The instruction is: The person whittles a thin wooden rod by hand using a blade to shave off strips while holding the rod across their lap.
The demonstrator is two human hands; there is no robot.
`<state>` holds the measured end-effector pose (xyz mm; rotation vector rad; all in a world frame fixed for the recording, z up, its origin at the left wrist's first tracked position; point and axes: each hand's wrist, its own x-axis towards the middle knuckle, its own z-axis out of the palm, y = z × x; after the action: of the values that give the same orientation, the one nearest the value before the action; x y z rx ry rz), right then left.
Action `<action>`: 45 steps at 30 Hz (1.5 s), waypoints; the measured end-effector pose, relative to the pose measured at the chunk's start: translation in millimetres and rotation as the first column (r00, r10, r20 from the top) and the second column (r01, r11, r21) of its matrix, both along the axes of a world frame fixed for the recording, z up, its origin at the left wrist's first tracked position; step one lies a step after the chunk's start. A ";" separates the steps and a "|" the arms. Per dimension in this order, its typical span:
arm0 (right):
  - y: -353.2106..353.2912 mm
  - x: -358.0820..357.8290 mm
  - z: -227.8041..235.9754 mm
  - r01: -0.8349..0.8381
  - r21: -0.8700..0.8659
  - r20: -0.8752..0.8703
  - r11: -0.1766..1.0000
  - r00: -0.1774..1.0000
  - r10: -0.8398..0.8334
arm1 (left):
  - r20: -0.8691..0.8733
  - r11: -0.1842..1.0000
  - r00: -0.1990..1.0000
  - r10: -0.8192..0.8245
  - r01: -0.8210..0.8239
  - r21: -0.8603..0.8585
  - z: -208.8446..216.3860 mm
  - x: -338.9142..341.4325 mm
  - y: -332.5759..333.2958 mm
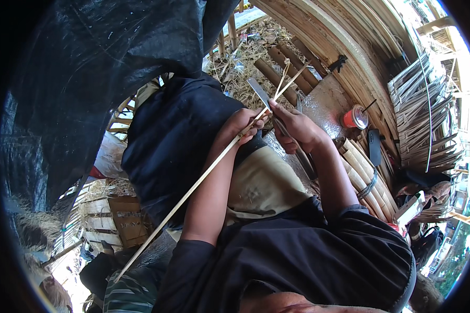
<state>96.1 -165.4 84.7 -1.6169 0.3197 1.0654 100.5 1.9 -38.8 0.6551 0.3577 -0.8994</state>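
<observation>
A long, thin bamboo strip (177, 221) slants from the lower left up to my hands, with my left hand (245, 125) closed around it near its upper part. My right hand (300, 128) grips a knife (258, 92), its flat metal blade pointing up and left past my fingers. The blade crosses the strip right between the two hands. Beyond the blade the strip parts into two thin ends (292, 79), one of them curling at its tip. A long handle runs back beneath my right forearm. My fingers hide where the edge meets the bamboo.
Long wooden boards (350, 31) curve along the upper right. A lidded red cup (355, 118) with a straw, a dark phone (374, 147) and tied bamboo pieces (368, 182) are to the right. Dark sheeting (109, 57) hangs at the left; shavings (245, 49) litter the ground ahead.
</observation>
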 end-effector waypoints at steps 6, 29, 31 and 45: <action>2.8 -13.8 8.4 -0.010 0.086 -0.130 0.996 0.991 0.022 | -0.023 1.000 1.000 0.008 -0.008 0.024 -21.8 2.5 -1.0; 39.0 91.9 14.6 0.361 0.136 0.897 0.923 0.351 -0.269 | 0.057 0.989 0.998 -0.031 0.039 -0.144 -17.5 1.9 3.2; 33.3 129.3 -25.0 0.416 -0.146 0.856 0.898 0.509 -0.096 | 0.064 0.993 0.998 -0.021 0.028 -0.118 -25.0 4.7 -1.5; -13.7 115.8 -29.4 0.220 -0.669 0.642 0.710 0.653 0.402 | 0.028 0.969 0.998 0.061 -0.053 -0.242 -36.5 3.6 -0.5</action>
<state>211.9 -179.1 55.2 -2.6643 0.0404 0.1919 104.2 1.4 -75.3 0.4337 0.2300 -0.8593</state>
